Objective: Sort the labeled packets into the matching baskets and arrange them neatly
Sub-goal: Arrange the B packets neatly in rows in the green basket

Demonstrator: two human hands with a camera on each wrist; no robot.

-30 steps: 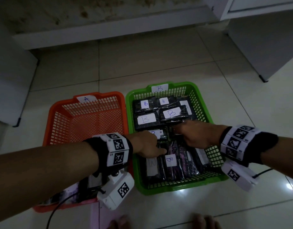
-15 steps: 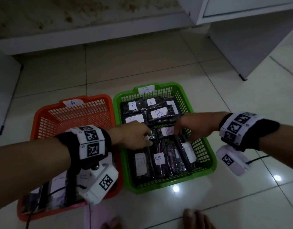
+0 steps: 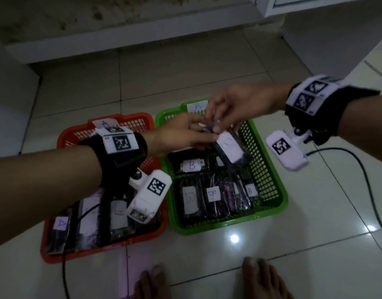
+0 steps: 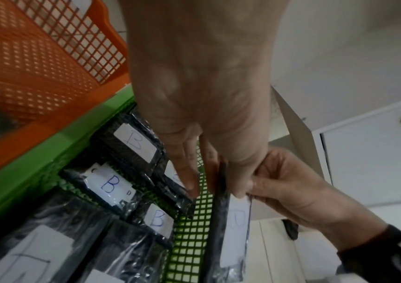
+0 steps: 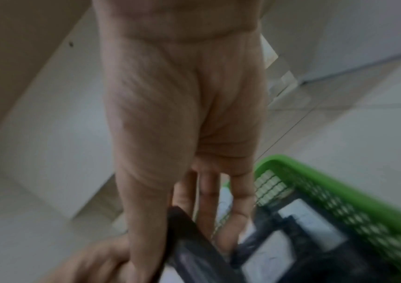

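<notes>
1. The left hand (image 3: 181,134) and right hand (image 3: 239,108) both pinch the top end of one black plastic-wrapped packet with a white paper label (image 3: 231,147), which hangs in the air over the green plastic lattice basket tagged B (image 3: 269,175).
2. I judge this the arranging step: other B-labelled packets (image 3: 192,166) already lie inside, beside the orange plastic basket tagged A (image 3: 71,134).
3. Next, the packet needs lowering flat into the bare strip along the basket's right wall.

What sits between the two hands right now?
One dark packet with a white label, pinched by left hand and right hand; head view.
</notes>
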